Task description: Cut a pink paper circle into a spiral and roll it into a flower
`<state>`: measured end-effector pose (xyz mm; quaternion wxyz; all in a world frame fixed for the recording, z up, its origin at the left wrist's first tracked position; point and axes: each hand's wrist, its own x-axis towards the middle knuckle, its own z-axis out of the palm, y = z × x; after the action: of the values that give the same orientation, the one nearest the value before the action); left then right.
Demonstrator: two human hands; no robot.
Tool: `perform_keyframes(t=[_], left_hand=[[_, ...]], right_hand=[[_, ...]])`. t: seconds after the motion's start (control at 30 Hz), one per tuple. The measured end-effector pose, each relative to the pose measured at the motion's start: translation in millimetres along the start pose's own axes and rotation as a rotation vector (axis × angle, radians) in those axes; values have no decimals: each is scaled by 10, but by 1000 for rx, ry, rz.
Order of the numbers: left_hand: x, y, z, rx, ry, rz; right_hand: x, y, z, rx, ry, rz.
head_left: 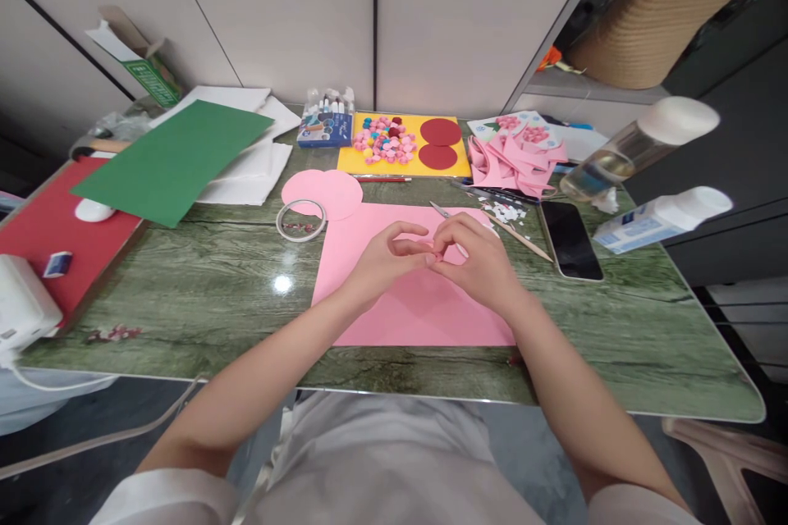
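Note:
My left hand point(385, 258) and my right hand point(477, 258) meet fingertip to fingertip above a large pink paper sheet point(406, 308) lying on the green table point(203, 287). Both hands pinch together at a small piece between them, too small to name. Two pink paper circles point(332, 190) overlap just beyond the sheet's far left corner. A tape ring point(301, 220) lies beside those circles. Scissors point(440, 211) peek out behind my right hand.
At the back sit a yellow sheet point(369, 168) with small pink flowers and two dark red circles point(439, 143), a paint set point(326, 125), pink scraps point(514, 162). Green paper point(172, 160) and a red board point(43, 234) lie left; phone point(570, 239), wooden stick point(520, 236) and bottles point(662, 217) right.

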<state>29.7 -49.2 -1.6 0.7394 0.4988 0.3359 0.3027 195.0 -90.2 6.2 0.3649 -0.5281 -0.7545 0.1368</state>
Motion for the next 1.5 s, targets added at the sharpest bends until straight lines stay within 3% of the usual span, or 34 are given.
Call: perform_keyframes(t=[0.47,0.67,1.0,1.23,1.5], left_hand=[[26,72,-106,120,-40,-41],[19,69,-74,196,25,30],[10,10,-2,0,62,33],[16,37,-34,23,34,-16],[16,103,-115,201,-78,-20]], right_hand=[[43,39,-157,223,-218,27],[23,19,-89,94,-108,-10],[-11,-17,20,-4,55,-10],[14,-9,-39,135,-65,85],[11,18,-99,226,-155,37]])
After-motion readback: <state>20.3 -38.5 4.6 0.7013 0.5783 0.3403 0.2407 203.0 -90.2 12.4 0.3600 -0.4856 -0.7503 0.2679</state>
